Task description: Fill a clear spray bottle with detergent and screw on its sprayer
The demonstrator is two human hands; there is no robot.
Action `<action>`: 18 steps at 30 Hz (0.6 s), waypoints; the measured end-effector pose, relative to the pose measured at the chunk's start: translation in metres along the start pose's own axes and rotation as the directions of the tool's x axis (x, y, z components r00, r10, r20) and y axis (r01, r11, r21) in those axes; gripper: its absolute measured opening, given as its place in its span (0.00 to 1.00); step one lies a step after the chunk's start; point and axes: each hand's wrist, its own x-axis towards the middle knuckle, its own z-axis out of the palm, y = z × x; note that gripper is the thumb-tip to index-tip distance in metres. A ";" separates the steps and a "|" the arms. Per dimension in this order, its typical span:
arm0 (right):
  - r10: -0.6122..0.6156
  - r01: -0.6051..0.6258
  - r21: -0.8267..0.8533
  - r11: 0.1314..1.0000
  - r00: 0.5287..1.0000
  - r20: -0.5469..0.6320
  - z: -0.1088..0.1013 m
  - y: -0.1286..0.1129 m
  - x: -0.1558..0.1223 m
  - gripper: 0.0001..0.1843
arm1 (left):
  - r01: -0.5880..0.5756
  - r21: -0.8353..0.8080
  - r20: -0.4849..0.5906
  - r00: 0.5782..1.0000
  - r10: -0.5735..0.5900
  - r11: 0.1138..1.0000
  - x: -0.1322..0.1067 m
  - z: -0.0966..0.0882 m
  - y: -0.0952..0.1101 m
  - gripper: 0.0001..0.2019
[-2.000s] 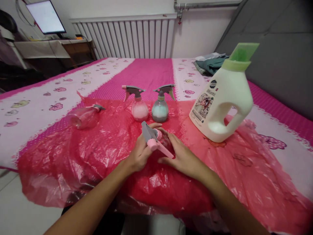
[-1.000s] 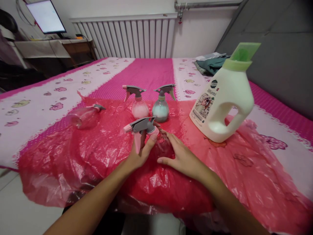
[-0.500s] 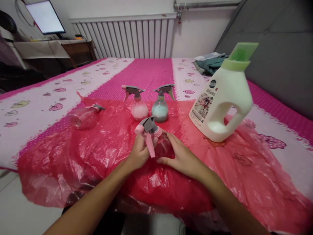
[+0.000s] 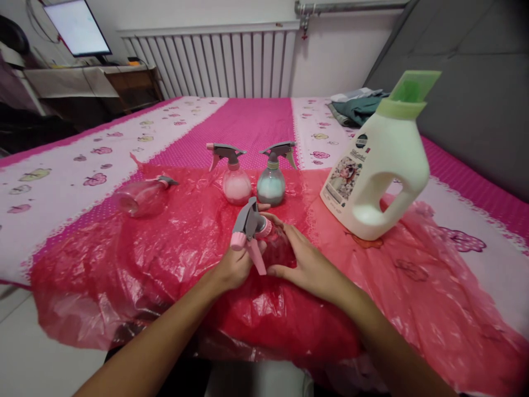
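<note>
Between my hands is a clear spray bottle [image 4: 278, 246] with a pink and grey trigger head [image 4: 247, 223], tilted to the left. My left hand [image 4: 237, 264] is closed around its neck just under the trigger head, some fingers hidden behind it. My right hand [image 4: 303, 262] curves round the right side of the bottle's body, thumb in front. Beyond them stand two filled spray bottles: a pink one [image 4: 237, 186] and a green-blue one [image 4: 271, 186], both upright. Another pink spray bottle [image 4: 142, 197] lies on its side at the left.
Red plastic sheeting [image 4: 182, 248] covers the near part of the bed. A large cream detergent jug [image 4: 372, 160] with a green cap stands at the right. Folded clothes [image 4: 357, 107] lie behind it. A radiator [image 4: 215, 63] and a monitor [image 4: 78, 27] are at the back.
The trigger head has turned and dipped, its nozzle now lower, with my left hand moving along with it. My right hand has stayed nearly in place on the bottle.
</note>
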 end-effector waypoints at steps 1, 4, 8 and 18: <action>-0.004 0.004 0.002 1.000 1.000 0.001 0.000 0.001 0.000 0.48 | -0.016 -0.004 0.011 1.000 0.016 1.000 0.000 -0.001 -0.002 0.20; 0.006 -0.006 -0.003 1.000 1.000 -0.006 0.001 0.002 0.000 0.47 | -0.054 -0.013 0.028 0.998 0.054 0.998 0.001 -0.001 -0.004 0.23; 0.029 -0.029 -0.019 0.999 0.999 -0.015 0.001 0.003 -0.001 0.45 | -0.083 0.028 -0.003 0.997 0.083 0.996 0.001 0.002 -0.001 0.19; 0.043 -0.044 -0.036 0.998 0.999 -0.013 0.004 0.001 0.000 0.42 | -0.099 0.095 -0.137 0.984 0.111 0.991 0.001 0.009 0.001 0.17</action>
